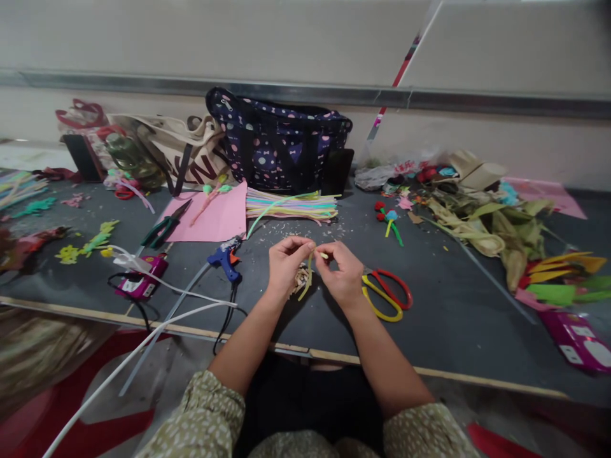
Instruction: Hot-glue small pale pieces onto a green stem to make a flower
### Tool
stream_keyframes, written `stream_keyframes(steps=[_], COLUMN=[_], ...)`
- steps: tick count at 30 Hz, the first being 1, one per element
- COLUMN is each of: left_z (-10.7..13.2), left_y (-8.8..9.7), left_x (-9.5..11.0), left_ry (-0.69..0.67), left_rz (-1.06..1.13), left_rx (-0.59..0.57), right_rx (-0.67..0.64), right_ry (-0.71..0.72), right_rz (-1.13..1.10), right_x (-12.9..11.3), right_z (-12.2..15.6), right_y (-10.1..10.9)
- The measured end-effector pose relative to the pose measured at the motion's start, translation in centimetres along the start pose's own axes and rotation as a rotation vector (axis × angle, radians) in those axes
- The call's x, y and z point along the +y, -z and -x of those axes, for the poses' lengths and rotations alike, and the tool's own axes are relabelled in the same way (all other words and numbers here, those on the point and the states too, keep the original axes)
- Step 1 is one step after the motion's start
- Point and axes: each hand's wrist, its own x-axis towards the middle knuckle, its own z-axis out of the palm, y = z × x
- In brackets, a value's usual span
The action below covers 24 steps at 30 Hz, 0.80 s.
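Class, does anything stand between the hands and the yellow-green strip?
Nothing visible does: the left hand and right hand directly pinch the yellow-green strip. The scissors lie beside the right hand, not between.

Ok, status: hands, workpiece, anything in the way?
Left hand, right hand pinching thin yellow-green strip. Lower end hanging. Possible obstacle: red-and-yellow-handled scissors beside right wrist.

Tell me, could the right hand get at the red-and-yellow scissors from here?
Probably yes: the red-and-yellow scissors lie close beside the right hand, their handles uncovered. That hand seems busy pinching a yellow-green strand, though, so it would likely need to let go first.
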Motion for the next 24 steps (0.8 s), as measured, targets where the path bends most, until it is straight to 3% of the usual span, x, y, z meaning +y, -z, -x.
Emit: stream_keyframes(steps=[3, 7, 11, 17, 24], left_z=[0.0, 0.2, 0.4, 0.1, -0.1], left_y=[-0.1, -0.2, 0.0, 0.2, 0.7], left_x=[-0.2, -0.3, 0.0, 0.7, 0.6], left_ry=[-0.004, 0.011, 0.072, 0.235, 0.233], left_rz=[-0.004, 0.030, 0.104, 0.205, 0.229], left_rx=[0.033, 0.030, -0.059, -0.164, -0.230], right_rx=[0.011, 0.056, 0.123, 0.061, 0.045], right_ry=[0.111, 0.134, 0.061, -0.121, -0.097], right_rz=[0.087, 0.107, -0.009, -0.191, -0.218], right_x=[0.1, 0.2, 0.4, -0.1, -0.7], right_z=[0.1, 0.1, 0.1, 0.2, 0.1], right_y=[-0.2, -0.3, -0.2, 0.1, 0.3])
